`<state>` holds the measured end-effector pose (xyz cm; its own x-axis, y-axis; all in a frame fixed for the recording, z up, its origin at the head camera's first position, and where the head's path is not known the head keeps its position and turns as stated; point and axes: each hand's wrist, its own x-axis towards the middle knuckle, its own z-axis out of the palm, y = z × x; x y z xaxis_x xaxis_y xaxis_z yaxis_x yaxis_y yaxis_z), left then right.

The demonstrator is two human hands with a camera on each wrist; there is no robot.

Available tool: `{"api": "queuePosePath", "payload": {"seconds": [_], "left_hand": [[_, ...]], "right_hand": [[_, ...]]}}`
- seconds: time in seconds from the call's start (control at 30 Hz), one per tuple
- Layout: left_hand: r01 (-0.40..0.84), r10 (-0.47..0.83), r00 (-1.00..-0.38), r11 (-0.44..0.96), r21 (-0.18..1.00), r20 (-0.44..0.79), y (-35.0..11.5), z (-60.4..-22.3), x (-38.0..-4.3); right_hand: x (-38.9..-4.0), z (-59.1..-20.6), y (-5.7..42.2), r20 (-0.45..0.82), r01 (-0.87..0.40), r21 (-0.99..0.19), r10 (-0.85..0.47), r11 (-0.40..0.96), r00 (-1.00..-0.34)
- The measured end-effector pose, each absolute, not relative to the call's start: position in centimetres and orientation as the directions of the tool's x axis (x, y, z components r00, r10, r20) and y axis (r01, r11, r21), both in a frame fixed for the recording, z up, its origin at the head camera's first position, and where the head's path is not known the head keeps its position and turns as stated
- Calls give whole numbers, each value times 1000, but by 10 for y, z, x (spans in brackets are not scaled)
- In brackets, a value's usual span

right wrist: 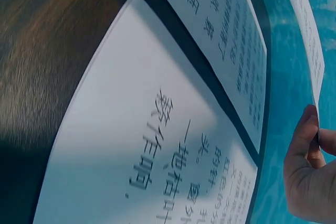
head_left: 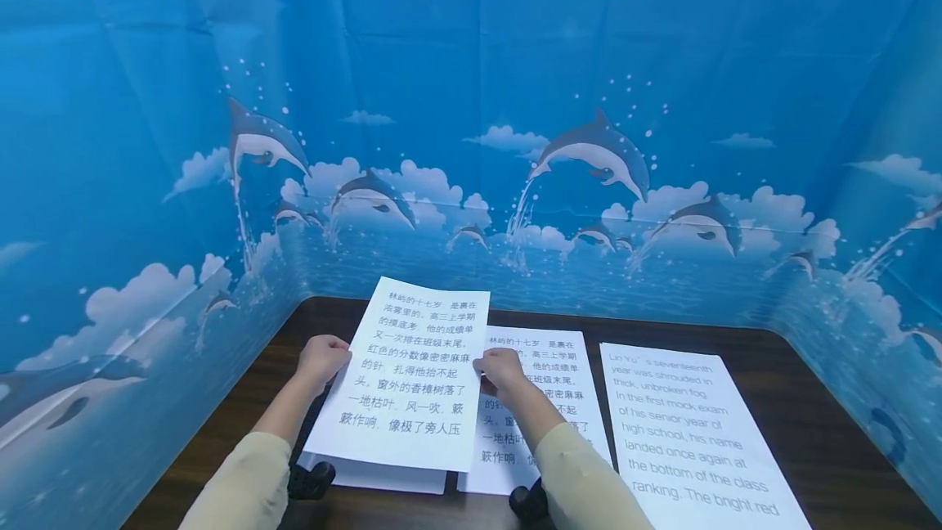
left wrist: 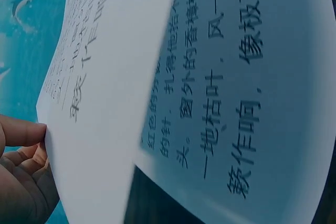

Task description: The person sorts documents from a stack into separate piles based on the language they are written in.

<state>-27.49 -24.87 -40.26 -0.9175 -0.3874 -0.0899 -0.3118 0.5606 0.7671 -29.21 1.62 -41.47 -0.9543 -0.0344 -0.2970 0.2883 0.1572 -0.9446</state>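
Observation:
A white sheet of paper [head_left: 412, 383] printed with Chinese text is held up, tilted, above the table. My left hand [head_left: 324, 357] pinches its left edge between thumb and fingers. The right hand [head_left: 502, 370] pinches the opposite edge; the right wrist view shows that hand [right wrist: 310, 169] with the sheet's edge [right wrist: 315, 85] between thumb and fingers. Below the raised sheet lies another printed sheet [head_left: 383, 478], mostly hidden in the head view; its text [left wrist: 247, 103] shows in the left wrist view. To the right, partly behind my right forearm, lies a matching Chinese sheet [head_left: 545, 342].
A sheet with English text [head_left: 684, 432] lies at the right of the dark wooden table [head_left: 817, 432]. Blue curtains [head_left: 471, 64] printed with dolphins and clouds enclose the table on the back and sides. Narrow gaps separate the sheets on the table.

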Motion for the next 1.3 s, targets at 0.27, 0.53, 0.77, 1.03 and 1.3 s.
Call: {"api": "queuePosePath", "payload": {"seconds": [0.27, 0.53, 0.77, 1.03, 1.3], "left_hand": [[-309, -383, -918, 543, 780, -97, -256, -399, -261], [-328, -406, -908, 538, 777, -102, -263, -405, -257], [-330, -403, -909, 543, 772, -105, -266, -408, -257], [-360, -420, -899, 542, 759, -127, -267, -416, -258], [-367, -432, -893, 544, 755, -122, -267, -424, -260]], "right_hand": [[-290, -419, 4, -295, 281, -943, -56, 179, -954], [-285, -429, -4, -294, 274, -947, -111, 167, -949], [-283, -438, -11, -314, 299, -944, -100, 140, -944], [-280, -442, -15, -321, 306, -941, -93, 143, -943], [-281, -444, -16, -335, 319, -937, -109, 144, -936]]}}
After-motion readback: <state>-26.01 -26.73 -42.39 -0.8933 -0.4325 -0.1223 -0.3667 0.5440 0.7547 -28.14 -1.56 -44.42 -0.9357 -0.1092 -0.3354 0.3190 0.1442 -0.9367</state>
